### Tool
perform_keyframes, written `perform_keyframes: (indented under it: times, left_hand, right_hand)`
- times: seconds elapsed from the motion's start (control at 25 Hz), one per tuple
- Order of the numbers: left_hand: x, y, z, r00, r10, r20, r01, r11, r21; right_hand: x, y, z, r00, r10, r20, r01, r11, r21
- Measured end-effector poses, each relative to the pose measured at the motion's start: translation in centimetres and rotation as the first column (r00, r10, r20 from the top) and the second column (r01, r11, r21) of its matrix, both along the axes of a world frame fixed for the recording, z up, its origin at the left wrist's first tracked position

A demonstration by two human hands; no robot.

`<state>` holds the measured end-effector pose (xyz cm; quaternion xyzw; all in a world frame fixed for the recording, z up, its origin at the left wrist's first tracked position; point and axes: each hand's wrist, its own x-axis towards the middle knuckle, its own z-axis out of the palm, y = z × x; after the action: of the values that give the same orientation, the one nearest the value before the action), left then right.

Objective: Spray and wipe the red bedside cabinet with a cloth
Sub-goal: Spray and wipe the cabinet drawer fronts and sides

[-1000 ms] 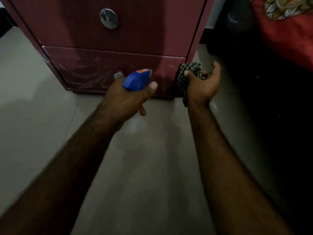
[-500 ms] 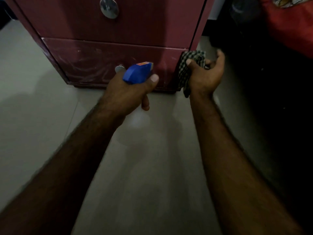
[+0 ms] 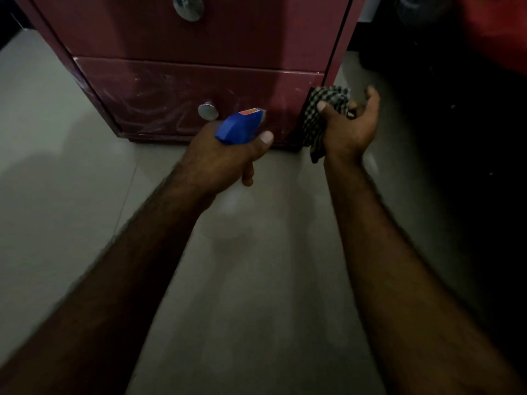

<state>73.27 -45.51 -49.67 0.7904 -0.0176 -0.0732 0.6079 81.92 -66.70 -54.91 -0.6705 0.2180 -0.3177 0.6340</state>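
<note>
At the lower right corner of the red cabinet (image 3: pixel 256 32), my right hand (image 3: pixel 350 129) clutched the cloth (image 3: pixel 322 109) against its side edge; my left hand (image 3: pixel 222 158) gripped the spray bottle (image 3: pixel 239 126), nozzle facing the bottom drawer (image 3: pixel 171 95). The step called for a flattened cloth and overlapping strokes.

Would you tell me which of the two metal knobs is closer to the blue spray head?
The lower drawer's knob, just left of the blue spray head; the upper knob sits far above, at the frame's top.

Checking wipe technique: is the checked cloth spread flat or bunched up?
Bunched: the cloth is crumpled in the right hand, at the cabinet corner.
</note>
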Motion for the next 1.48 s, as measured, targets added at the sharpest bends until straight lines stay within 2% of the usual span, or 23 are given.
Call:
perform_keyframes:
  times: [0.16, 0.36, 0.56, 0.72, 0.84, 0.96, 1.16, 1.24, 1.36, 1.48]
  left_hand:
    - [0.2, 0.3, -0.3, 0.999, 0.038, 0.003, -0.038, 0.999, -0.033]
    - [0.7, 1.1, -0.8, 0.997, 0.074, 0.007, -0.074, 0.997, -0.026]
    - [0.9, 1.6, -0.8, 0.996, 0.091, -0.013, -0.092, 0.995, -0.039]
    - [0.8, 2.3, -0.9, 0.998, 0.064, -0.019, -0.064, 0.997, -0.036]
    - [0.8, 2.5, -1.0, 0.997, 0.081, -0.022, -0.081, 0.997, -0.014]
    - [0.8, 2.9, -0.9, 0.996, 0.089, -0.025, -0.089, 0.995, -0.035]
    - [0.9, 3.5, -0.8, 0.996, 0.083, -0.026, -0.084, 0.995, -0.046]
    - [1.1, 3.6, -0.9, 0.996, 0.089, -0.031, -0.09, 0.995, -0.03]
    - [1.2, 3.7, -0.8, 0.994, 0.105, -0.044, -0.106, 0.994, -0.025]
    - [1.3, 3.9, -0.6, 0.992, 0.117, -0.053, -0.118, 0.993, -0.03]
  right_hand:
    - [-1.0, 0.2, -1.9, 0.998, 0.019, -0.066, -0.016, 0.999, 0.046]
    - [-0.1, 0.2, -1.5, 1.0, -0.017, -0.01, 0.017, 0.999, 0.029]
    - [-0.7, 0.3, -4.0, 0.99, 0.021, -0.141, -0.016, 0.999, 0.037]
    - [0.1, 0.2, -4.2, 0.997, -0.023, -0.07, 0.026, 0.999, 0.033]
    - [0.1, 0.5, -4.9, 0.991, -0.018, -0.136, 0.019, 1.0, 0.01]
    - [-0.3, 0.8, -6.5, 0.971, -0.021, -0.238, 0.038, 0.997, 0.067]
    - [0.8, 0.4, -7.0, 0.979, -0.083, -0.187, 0.102, 0.99, 0.093]
    - [0.9, 0.7, -7.7, 0.969, -0.09, -0.23, 0.12, 0.985, 0.12]
    - [0.8, 0.9, -9.1, 0.951, -0.076, -0.301, 0.147, 0.964, 0.223]
    - [1.3, 0.8, -9.6, 0.954, -0.091, -0.287, 0.188, 0.924, 0.332]
